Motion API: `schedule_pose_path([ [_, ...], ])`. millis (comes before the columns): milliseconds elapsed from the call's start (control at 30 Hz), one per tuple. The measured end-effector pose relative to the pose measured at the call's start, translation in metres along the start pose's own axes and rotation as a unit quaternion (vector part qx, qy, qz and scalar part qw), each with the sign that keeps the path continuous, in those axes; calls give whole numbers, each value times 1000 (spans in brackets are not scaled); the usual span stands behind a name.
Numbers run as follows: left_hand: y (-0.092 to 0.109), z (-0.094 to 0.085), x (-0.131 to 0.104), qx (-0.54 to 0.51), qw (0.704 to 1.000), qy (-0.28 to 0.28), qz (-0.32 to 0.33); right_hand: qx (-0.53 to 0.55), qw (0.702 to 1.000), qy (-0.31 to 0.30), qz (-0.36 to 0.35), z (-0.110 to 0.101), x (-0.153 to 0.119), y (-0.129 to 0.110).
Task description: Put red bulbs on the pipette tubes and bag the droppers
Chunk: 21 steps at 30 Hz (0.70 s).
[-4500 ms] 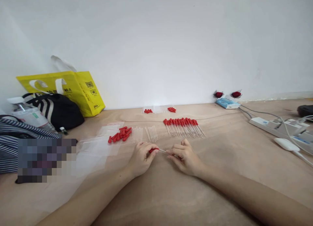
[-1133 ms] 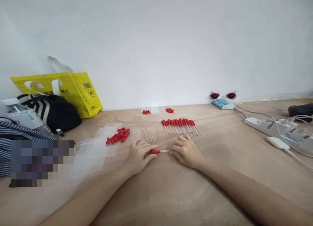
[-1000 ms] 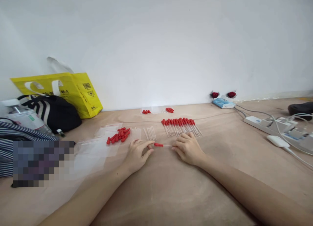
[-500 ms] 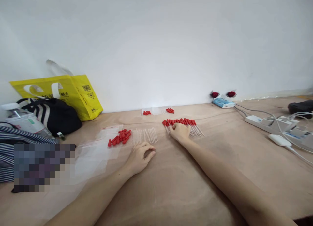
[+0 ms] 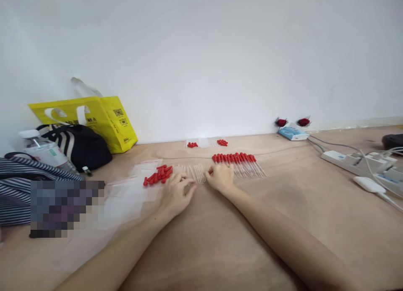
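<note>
Thin clear tubes [image 5: 197, 172] lie side by side on the wooden table [image 5: 220, 240]. My left hand [image 5: 179, 194] is over their left end, near a pile of loose red rubber bulbs [image 5: 154, 177]; its fingers are apart and nothing shows in them. My right hand [image 5: 220, 177] is at the right end of the bare tubes, thumb and fingers drawn together; what they hold, if anything, is too small to make out. Just beyond it runs a row of tubes with red bulbs on their ends [image 5: 242, 159].
Clear plastic bags [image 5: 126, 203] lie at the left, by a yellow bag [image 5: 122, 127], a black bag [image 5: 91, 148] and a bottle [image 5: 47, 150]. Small red heaps [image 5: 222, 142] are near the wall. A power strip [image 5: 336, 157] with cables stands at the right.
My right hand has moved left and nearer, from the bulb-topped row to the bare tubes. My left hand has shifted toward the loose bulbs, its fingers more spread. The view has turned slightly left.
</note>
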<state>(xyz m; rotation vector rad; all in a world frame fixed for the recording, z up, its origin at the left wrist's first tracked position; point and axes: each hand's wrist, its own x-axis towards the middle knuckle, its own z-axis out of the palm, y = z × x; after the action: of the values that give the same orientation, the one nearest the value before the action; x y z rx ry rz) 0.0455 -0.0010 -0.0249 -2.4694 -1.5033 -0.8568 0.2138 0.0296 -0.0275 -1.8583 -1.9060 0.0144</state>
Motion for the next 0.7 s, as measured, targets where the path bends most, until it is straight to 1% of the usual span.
schedule_pose_path([
  [33, -8, -4, 4, 38, 999, 24, -30, -1, 1000, -13, 4, 2, -1, -5],
  [67, -17, -8, 7, 72, 994, 44, -76, 0, 1000, -24, 11, 4, -2, -10],
  [133, -36, -18, 14, 130, 975, 46, -176, 2, 999, -38, 30, 7, -1, -16],
  [167, -45, -23, 16, 153, 964, 23, -216, 4, 998, -41, 41, 8, 1, -18],
  [233, -59, -31, 17, 193, 942, -44, -270, 6, 997, -51, 59, 8, 5, -20],
  [300, -69, -39, 17, 214, 927, -85, -296, 7, 996, -61, 66, 8, 9, -22],
  [400, -78, -46, 16, 232, 909, -111, -329, 1, 995, -74, 71, 5, 12, -23],
  [500, -84, -50, 16, 236, 893, -137, -359, 0, 994, -84, 72, 3, 12, -23],
  [567, -87, -49, 16, 231, 889, -149, -367, 1, 994, -84, 70, 2, 11, -22],
  [700, -88, -44, 15, 221, 890, -159, -367, -4, 995, -74, 60, 4, 8, -18],
])
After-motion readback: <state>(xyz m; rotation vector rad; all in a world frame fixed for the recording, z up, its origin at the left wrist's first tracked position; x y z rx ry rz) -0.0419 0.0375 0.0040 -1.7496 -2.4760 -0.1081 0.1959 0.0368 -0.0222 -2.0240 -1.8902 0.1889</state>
